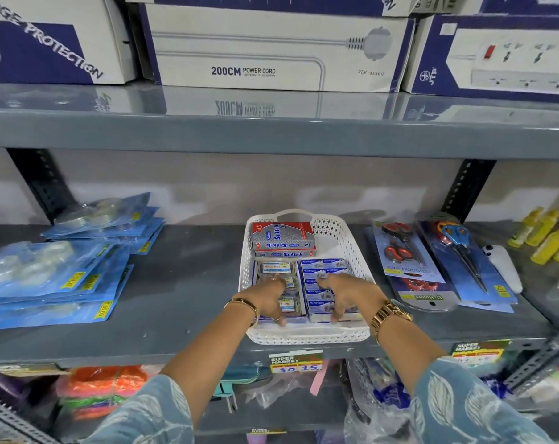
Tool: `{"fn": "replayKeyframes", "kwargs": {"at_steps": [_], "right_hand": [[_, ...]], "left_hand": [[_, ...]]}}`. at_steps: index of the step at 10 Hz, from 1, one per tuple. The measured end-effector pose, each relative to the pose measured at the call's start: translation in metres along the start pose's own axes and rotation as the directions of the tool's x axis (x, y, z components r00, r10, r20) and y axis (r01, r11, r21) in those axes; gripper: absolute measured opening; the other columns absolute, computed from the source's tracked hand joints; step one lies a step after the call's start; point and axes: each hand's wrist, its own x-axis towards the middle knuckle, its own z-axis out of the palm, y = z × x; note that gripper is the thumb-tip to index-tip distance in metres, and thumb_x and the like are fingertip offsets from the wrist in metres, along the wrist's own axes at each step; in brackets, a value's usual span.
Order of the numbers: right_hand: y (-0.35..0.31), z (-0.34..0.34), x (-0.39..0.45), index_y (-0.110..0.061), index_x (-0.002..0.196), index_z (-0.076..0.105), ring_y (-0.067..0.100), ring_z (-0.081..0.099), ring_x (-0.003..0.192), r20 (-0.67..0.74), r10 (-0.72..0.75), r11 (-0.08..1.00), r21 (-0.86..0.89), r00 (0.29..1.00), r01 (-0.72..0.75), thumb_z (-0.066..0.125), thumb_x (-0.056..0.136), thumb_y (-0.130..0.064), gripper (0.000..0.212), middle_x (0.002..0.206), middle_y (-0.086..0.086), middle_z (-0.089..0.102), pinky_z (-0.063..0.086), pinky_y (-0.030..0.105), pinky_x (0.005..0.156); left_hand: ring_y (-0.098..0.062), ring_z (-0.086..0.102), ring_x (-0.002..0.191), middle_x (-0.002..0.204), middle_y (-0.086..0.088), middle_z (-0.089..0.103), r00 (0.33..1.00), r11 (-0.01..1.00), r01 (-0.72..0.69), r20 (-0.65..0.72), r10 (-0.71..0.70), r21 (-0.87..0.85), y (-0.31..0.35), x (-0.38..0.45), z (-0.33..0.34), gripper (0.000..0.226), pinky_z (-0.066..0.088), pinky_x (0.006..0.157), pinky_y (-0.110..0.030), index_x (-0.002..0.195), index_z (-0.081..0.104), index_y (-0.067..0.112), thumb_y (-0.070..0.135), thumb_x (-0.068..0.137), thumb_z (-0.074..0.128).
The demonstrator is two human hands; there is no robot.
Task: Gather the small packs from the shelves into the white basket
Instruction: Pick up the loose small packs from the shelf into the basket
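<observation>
A white perforated basket stands on the grey middle shelf, straight ahead. Inside at the back lie two red and silver Softek packs, one on the other. In front of them sit clear small packs on the left and blue and white small packs on the right. My left hand rests on the clear packs, fingers spread and curled over them. My right hand lies on the blue and white packs, thumb at their near edge. Whether either hand grips a pack is unclear.
Blue blister packs are stacked on the shelf to the left. Scissor cards and yellow bottles lie to the right. Large power cord boxes fill the shelf above. Price tags hang on the shelf edge.
</observation>
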Motion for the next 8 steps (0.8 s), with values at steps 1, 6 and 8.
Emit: {"fn": "replayKeyframes", "kwargs": {"at_steps": [1,6,8], "right_hand": [[0.000,-0.004,0.005,-0.018,0.148,0.027,0.034,0.045,0.132,-0.005,-0.002,1.000,-0.003,1.000,0.002,0.081,0.070,-0.009,0.095,0.149,0.011,0.041,0.039,0.044,0.110],[0.001,-0.012,0.009,-0.016,0.149,0.023,0.032,0.039,0.136,-0.032,-0.030,0.999,0.021,0.999,0.030,0.078,0.073,-0.007,0.094,0.152,0.010,0.036,0.036,0.041,0.112],[0.005,-0.003,-0.007,-0.019,0.150,0.023,0.030,0.034,0.140,-0.153,-0.061,0.987,0.139,0.986,0.083,0.076,0.077,-0.012,0.090,0.158,0.007,0.025,0.032,0.041,0.115]], "left_hand": [[-0.031,0.022,0.143,0.157,-0.016,0.016,1.000,1.000,-0.006,-0.025,0.006,-0.001,-0.003,0.006,-0.002,0.089,0.024,0.117,-0.034,0.146,0.021,0.000,0.026,0.079,0.074],[-0.030,0.020,0.145,0.158,-0.014,0.015,0.999,1.000,0.020,-0.031,-0.020,0.005,-0.004,0.009,-0.004,0.093,0.022,0.119,-0.036,0.148,0.018,0.003,0.027,0.078,0.074],[-0.031,0.029,0.141,0.155,-0.015,0.025,0.980,0.997,0.012,-0.195,-0.027,-0.081,-0.006,-0.013,0.001,0.083,0.027,0.117,-0.036,0.145,0.025,0.004,0.025,0.080,0.072]]}}
